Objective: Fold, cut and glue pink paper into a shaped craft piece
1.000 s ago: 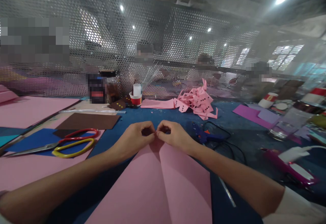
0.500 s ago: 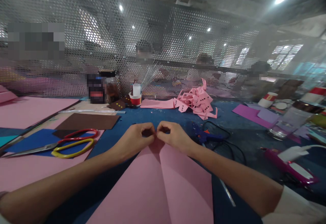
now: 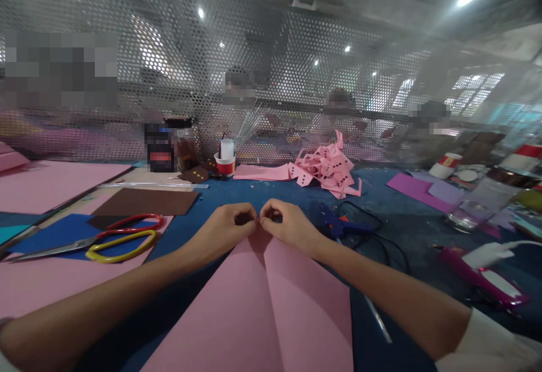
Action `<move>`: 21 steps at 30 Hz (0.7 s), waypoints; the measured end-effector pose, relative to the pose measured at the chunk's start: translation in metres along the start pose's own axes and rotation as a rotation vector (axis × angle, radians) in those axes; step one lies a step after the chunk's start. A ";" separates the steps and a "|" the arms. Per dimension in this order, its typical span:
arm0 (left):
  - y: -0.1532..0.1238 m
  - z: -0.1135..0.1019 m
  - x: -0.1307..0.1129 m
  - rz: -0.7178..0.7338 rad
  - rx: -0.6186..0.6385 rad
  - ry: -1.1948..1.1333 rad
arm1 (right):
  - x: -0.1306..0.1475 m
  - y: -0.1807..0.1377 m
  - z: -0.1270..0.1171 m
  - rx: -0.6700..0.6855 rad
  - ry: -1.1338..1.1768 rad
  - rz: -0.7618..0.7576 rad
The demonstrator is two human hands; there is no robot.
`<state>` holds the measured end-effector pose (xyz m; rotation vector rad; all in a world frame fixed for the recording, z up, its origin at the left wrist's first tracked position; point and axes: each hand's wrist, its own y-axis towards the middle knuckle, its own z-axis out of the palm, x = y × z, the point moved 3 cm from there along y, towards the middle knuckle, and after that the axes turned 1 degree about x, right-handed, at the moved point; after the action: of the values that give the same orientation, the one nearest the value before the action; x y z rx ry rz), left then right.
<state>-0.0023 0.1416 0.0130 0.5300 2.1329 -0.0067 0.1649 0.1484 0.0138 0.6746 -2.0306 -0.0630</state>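
Both your hands are up mid-tabletop, fingertips almost meeting. Your L hand (image 3: 228,228) has thumb + index pinched tight on the far end of the pink sheet (image 3: 237,315); your R hand (image 3: 290,226) mirrors it, same tight pinch, though exact contact's too dark to tell. Sheet runs from that pinch twd the tabletop's (image 3: 376,186) near edge & out of view, fold line down its length. One hand per side, prob. so both halves are steadied right at the fold. Scissors (image 3: 94,241) lie twd the L edge on blue paper (image 3: 46,231), handles yr way, prob. for an easy grab. Glue gun (image 3: 339,222) sits just R of your R hand, apparently kept close but off the sheet. Far edge, by the mesh screen (image 3: 275,50): heap of pink cutouts (image 3: 326,166) w/ dark dots, touching or nearly touching a flat pink stack (image 3: 262,173), seemingly set back to give you room. Paper cup (image 3: 226,164) stands just L of that stack. Magenta device (image 3: 478,276) lies twd the R edge, use unclear.
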 end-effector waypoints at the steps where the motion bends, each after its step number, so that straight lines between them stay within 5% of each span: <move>1: 0.000 0.000 0.000 -0.002 0.000 0.004 | 0.001 0.000 0.000 -0.002 -0.007 -0.007; 21: -0.005 -0.001 -0.008 0.055 -0.050 0.089 | 0.004 -0.003 0.001 0.014 0.040 -0.064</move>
<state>-0.0005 0.1346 0.0192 0.5685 2.1985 0.1025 0.1640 0.1435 0.0160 0.7440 -1.9731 -0.0723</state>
